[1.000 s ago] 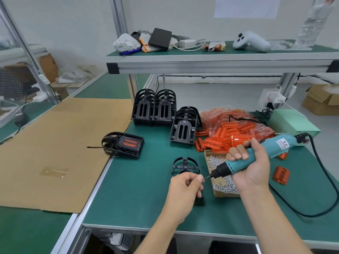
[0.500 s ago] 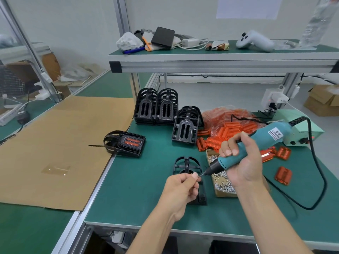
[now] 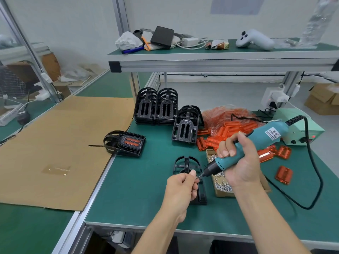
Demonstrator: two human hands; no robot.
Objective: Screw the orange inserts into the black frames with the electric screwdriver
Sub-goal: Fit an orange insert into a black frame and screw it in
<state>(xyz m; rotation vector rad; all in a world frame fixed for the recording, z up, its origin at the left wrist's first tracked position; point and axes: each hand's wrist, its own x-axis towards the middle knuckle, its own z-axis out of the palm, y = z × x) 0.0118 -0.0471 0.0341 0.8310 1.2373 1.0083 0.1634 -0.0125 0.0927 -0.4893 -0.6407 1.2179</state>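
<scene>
The right hand (image 3: 240,162) is wrapped tightly round the grip of a teal electric screwdriver with a black nose and a coiled black cord (image 3: 244,149), which slants down to the left so that its thin bit tip meets the left hand's fingertips. The left hand (image 3: 181,189) is curled, thumb and forefinger pinched together on something very small at the bit tip; it is too small to tell for sure, though it looks like a screw. Both hands hover over a black plastic frame with an arched cage end (image 3: 187,164), which lies flat on the green bench mat (image 3: 139,189).

Just right of this frame sits a shallow cardboard box of small silver screws (image 3: 222,184), partly hidden by the right hand. Beyond the box, a heap of translucent orange plastic inserts (image 3: 220,136) spills from a clear bag, with a few loose ones further right of the frame. Behind the frame stand stacks of empty black frames (image 3: 157,107), upright. To the frame's left, straddling the edge of a brown cardboard sheet (image 3: 55,143), lies a finished black frame with orange inserts fitted (image 3: 126,142). Far right of the frame is a pale green power unit (image 3: 300,132), to which the cord leads.
</scene>
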